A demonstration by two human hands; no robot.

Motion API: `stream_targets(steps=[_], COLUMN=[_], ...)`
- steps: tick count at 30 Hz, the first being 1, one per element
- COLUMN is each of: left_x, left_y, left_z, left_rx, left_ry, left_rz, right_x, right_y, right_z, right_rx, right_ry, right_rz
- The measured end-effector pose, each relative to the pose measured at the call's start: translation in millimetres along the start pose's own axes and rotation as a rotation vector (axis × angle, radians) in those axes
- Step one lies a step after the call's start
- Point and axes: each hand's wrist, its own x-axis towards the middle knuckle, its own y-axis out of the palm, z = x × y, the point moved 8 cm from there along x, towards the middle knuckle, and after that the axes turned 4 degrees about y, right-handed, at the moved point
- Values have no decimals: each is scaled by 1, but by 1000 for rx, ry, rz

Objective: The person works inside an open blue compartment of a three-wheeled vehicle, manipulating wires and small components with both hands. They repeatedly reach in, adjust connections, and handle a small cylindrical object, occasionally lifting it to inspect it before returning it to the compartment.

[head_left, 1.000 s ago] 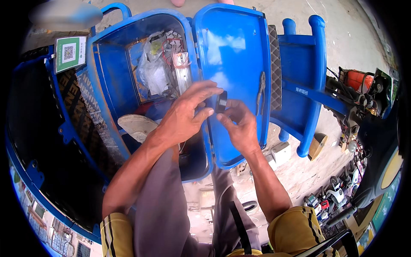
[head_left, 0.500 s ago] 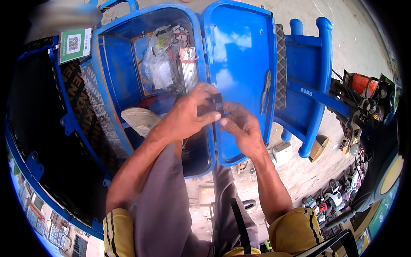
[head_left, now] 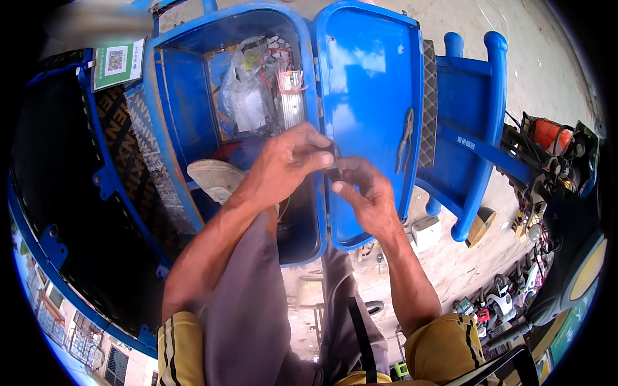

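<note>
Between my two hands is a small dark flat piece (head_left: pixel 337 161), turned nearly edge-on and partly hidden by fingers. My left hand (head_left: pixel 283 161) pinches its upper part between thumb and fingers. Lower down, my right hand (head_left: pixel 368 196) grips it with the thumb below and the fingers curled. Both hands are over the hinge side of an open blue metal box (head_left: pixel 313 77), next to its flipped-back blue lid (head_left: pixel 364 96). A pair of pliers (head_left: pixel 405 141) lies along the lid's right side. Inside the box are a silver finned metal case (head_left: pixel 291 106) with reddish wires and a clear plastic bag (head_left: pixel 243 106).
My shoe (head_left: pixel 212 175) rests in the box's near part. Right of the lid are a dark quilted pad (head_left: pixel 427 103) and a blue tubular frame (head_left: pixel 494 116). A black panel in a blue frame (head_left: pixel 106 193) stands left. Handlebar parts (head_left: pixel 547 206) are far right.
The small dark piece has turned from showing its broad face to nearly edge-on. My hands keep their hold on it. The whole scene has shifted slightly right in view.
</note>
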Motion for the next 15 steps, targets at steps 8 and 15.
stream_targets(steps=[8,15], left_x=[-1,-10], left_y=[-5,1], left_z=[1,1], left_rx=[173,-38], left_ry=[-93,61], left_rz=[-19,26], right_x=[-1,3], right_y=[9,7], right_z=[-25,-29], right_rx=[119,255], right_ry=[-16,40], right_rz=[10,32])
